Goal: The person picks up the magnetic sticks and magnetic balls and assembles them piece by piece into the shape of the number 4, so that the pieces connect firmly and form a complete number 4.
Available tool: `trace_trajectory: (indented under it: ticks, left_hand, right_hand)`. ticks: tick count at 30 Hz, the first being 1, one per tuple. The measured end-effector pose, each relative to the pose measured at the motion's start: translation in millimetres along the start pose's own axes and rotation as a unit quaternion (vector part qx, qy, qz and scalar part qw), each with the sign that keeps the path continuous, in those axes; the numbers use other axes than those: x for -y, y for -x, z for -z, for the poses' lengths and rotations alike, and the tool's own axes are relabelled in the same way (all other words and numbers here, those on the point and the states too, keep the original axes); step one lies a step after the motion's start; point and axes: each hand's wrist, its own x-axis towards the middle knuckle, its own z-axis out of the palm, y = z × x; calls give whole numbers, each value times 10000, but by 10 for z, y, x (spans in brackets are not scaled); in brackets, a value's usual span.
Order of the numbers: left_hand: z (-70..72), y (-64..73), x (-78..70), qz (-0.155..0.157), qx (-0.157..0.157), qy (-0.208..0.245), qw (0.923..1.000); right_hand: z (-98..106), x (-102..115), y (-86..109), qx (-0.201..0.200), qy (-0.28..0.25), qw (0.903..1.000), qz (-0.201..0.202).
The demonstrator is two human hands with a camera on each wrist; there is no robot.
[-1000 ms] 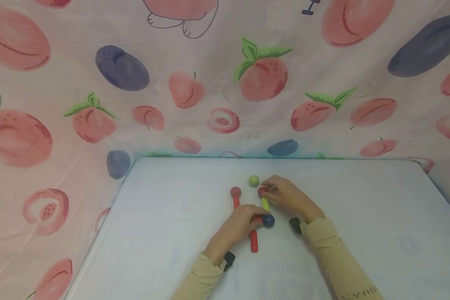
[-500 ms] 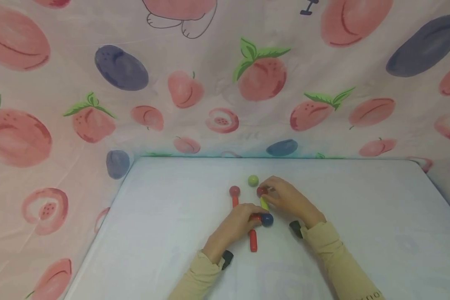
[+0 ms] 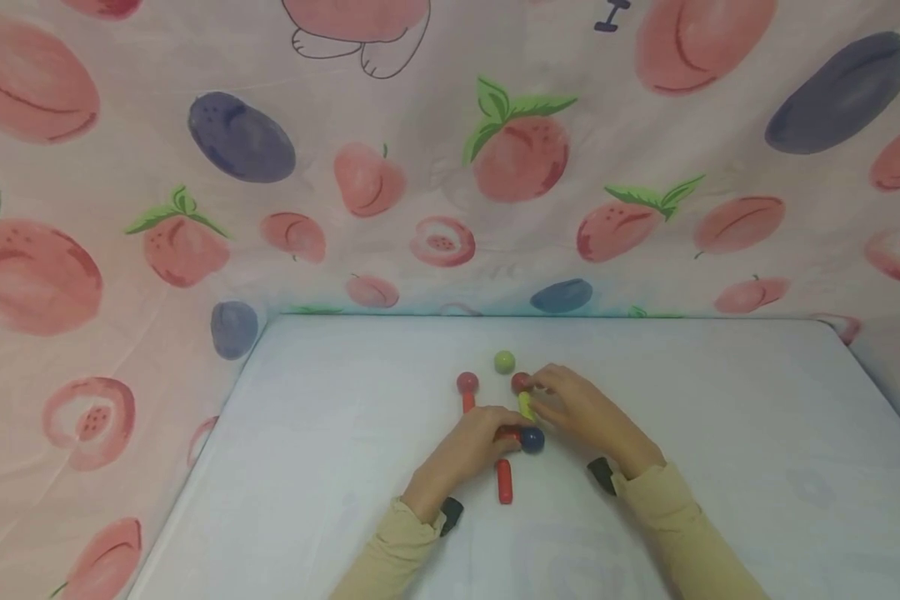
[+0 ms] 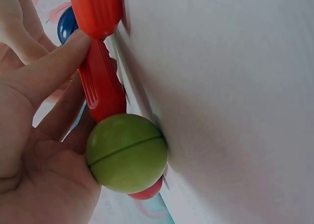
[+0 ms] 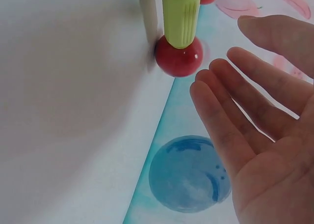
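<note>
My left hand (image 3: 471, 446) pinches a red rod (image 4: 102, 81) between thumb and fingers. A blue ball (image 3: 532, 439) sits at that rod's right end, and a green ball (image 4: 127, 153) at its other end shows in the left wrist view. From the blue ball a yellow rod (image 3: 525, 405) runs back to a red ball (image 3: 521, 382). Beside these two is my right hand (image 3: 585, 412); its fingers are spread and relaxed, apart from the ball in the right wrist view. Another red rod (image 3: 504, 482) extends toward me from under the left hand.
Behind the left hand, a red rod (image 3: 468, 402) leads to a second red ball (image 3: 467, 382). A loose-looking lime ball (image 3: 505, 362) lies at the back. The pieces lie on a white tabletop (image 3: 757, 433), bordered by a fruit-patterned cloth (image 3: 450, 183).
My right hand has let go of the red ball and yellow rod and shifted slightly right, its fingers opening. The left hand keeps its hold on the red rod.
</note>
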Motion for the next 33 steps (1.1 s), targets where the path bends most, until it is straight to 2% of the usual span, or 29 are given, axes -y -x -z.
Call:
trace_trajectory:
  ticks: [5, 16, 28, 33]
  left_hand:
    - [14, 10, 27, 161, -60, -42, 9998]
    - [41, 0, 67, 35, -68, -63, 10000]
    - [55, -34, 81, 59, -10, 190, 9998]
    - [63, -31, 102, 31, -30, 239, 9997]
  right_hand:
    - [10, 4, 83, -61, 138, 9999, 82]
    - [38, 50, 232, -58, 293, 9987, 408]
    - [2, 169, 356, 244, 252, 9992, 179]
    - [-42, 201, 415, 314, 192, 9990, 263]
